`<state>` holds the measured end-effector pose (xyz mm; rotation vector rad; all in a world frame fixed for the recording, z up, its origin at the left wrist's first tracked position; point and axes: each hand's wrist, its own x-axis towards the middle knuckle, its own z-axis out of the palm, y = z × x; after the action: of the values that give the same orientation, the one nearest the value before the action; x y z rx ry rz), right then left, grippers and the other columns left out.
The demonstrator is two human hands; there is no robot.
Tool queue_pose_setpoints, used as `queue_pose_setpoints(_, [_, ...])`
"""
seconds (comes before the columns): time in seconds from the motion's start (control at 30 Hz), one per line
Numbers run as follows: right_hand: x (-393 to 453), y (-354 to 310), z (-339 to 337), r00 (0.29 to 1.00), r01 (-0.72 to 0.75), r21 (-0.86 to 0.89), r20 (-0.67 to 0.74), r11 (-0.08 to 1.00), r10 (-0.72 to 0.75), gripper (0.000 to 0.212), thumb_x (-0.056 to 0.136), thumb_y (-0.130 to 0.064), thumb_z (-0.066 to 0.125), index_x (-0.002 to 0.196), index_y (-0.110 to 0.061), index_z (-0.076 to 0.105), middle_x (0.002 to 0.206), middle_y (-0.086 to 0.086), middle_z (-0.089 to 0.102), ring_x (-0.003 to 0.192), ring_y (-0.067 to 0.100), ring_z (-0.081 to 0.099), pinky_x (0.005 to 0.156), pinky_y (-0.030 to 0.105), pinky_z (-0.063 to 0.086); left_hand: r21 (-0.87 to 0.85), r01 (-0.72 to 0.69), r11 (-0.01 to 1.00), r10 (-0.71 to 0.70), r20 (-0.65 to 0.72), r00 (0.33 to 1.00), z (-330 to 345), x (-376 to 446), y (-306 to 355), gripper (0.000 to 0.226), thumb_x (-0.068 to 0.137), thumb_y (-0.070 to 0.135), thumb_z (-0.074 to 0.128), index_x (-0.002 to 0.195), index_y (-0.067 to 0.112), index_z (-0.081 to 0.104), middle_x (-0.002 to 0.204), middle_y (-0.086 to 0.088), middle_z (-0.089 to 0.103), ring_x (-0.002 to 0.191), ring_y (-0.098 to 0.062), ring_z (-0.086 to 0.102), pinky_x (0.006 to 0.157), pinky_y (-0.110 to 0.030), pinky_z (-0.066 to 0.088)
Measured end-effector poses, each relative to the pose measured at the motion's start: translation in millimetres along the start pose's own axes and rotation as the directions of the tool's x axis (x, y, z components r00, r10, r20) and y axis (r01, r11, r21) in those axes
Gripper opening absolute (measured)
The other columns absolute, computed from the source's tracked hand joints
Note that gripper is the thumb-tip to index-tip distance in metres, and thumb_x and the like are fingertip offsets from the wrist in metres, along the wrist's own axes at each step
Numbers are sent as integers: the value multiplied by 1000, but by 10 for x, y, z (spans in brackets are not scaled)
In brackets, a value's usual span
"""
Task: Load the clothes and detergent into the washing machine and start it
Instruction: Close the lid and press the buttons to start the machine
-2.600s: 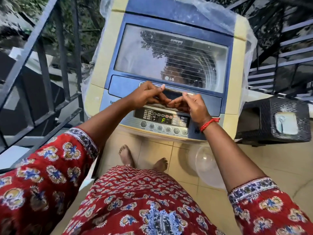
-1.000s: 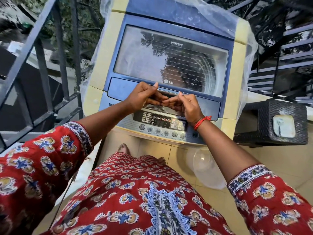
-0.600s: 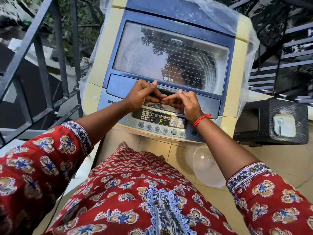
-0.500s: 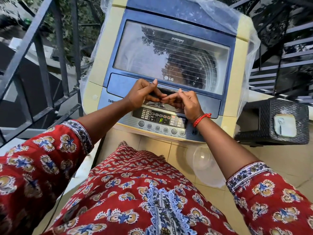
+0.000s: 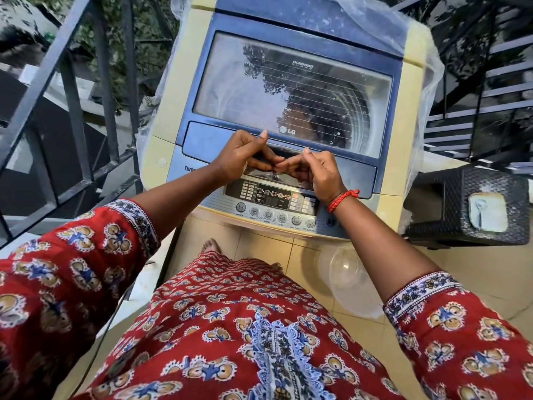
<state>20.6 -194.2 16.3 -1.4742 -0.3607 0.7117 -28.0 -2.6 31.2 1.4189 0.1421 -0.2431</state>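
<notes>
A top-loading washing machine (image 5: 411, 116), cream with a blue top, stands in front of me with its glass lid (image 5: 274, 90) down. Both hands meet at the lid's handle recess (image 5: 288, 153) on the front edge. My left hand (image 5: 240, 158) has its fingers curled into the recess and its thumb raised. My right hand (image 5: 321, 174), with a red thread on the wrist, hooks its fingers in beside it, fingertips touching. Just below lies the control panel (image 5: 274, 201) with a row of round buttons; its display looks dark. No clothes or detergent are in sight.
A black metal railing (image 5: 72, 90) runs along the left. A black woven stool (image 5: 467, 206) stands right of the machine, with metal stairs (image 5: 490, 96) behind it. A clear plastic cover (image 5: 429, 82) drapes the machine's back. A clear bowl (image 5: 346, 272) lies on the tiled floor.
Both hands have stayed at the lid handle, almost still. The green character lit on the display half a second ago no longer shows. The lid has not lifted.
</notes>
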Motion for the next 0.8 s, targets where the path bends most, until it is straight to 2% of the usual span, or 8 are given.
queue_pose_setpoints(0.13, [1, -5, 12, 999, -46, 38, 5, 998, 46, 50, 101, -23, 29, 92, 0, 72, 88, 11, 75, 92, 30, 71, 84, 33, 55, -16, 14, 1000, -14, -16, 1000, 28, -5, 8, 51, 96, 31, 38, 66, 16, 76, 76, -3, 76, 76, -19, 73, 66, -24, 58])
queue_pose_setpoints(0.2, [6, -9, 12, 998, -55, 43, 5, 998, 55, 50, 100, -24, 29, 90, -3, 73, 89, 12, 75, 93, 32, 71, 88, 39, 55, -15, 8, 1000, -8, -19, 1000, 25, -8, 17, 52, 96, 32, 38, 65, 19, 77, 76, -3, 76, 76, -19, 73, 67, -24, 59])
queue_pose_setpoints(0.27, [10, -11, 10, 998, -58, 50, 3, 997, 58, 50, 100, -24, 30, 89, -2, 73, 89, 13, 75, 93, 33, 70, 88, 39, 55, -17, 6, 1000, -6, -18, 1000, 25, -15, 31, 53, 97, 32, 38, 65, 19, 77, 76, -3, 76, 76, -19, 73, 66, -23, 58])
queue_pose_setpoints(0.4, [18, 7, 11, 998, -59, 67, 2, 996, 59, 50, 100, -25, 30, 90, 0, 73, 89, 16, 74, 94, 35, 70, 87, 36, 55, -27, 22, 999, -23, -33, 999, 37, -16, 28, 56, 102, 26, 36, 63, 17, 76, 74, -2, 76, 72, -17, 73, 60, -21, 57])
queue_pose_setpoints(0.57, [19, 19, 9, 999, -47, 69, 5, 997, 46, 50, 100, -23, 30, 91, 2, 72, 89, 17, 74, 92, 35, 70, 84, 33, 55, -34, 14, 999, -15, -22, 1000, 8, 9, -15, 50, 96, 33, 40, 65, 14, 75, 76, -6, 76, 77, -22, 73, 70, -30, 61])
queue_pose_setpoints(0.8, [34, 40, 4, 998, -54, 45, -12, 998, 54, 50, 100, -25, 31, 89, -1, 74, 91, 22, 73, 93, 38, 70, 89, 41, 54, -17, -3, 1000, 3, -17, 1000, -2, 16, -38, 48, 98, 30, 39, 70, 9, 72, 77, -6, 75, 78, -22, 73, 68, -27, 60])
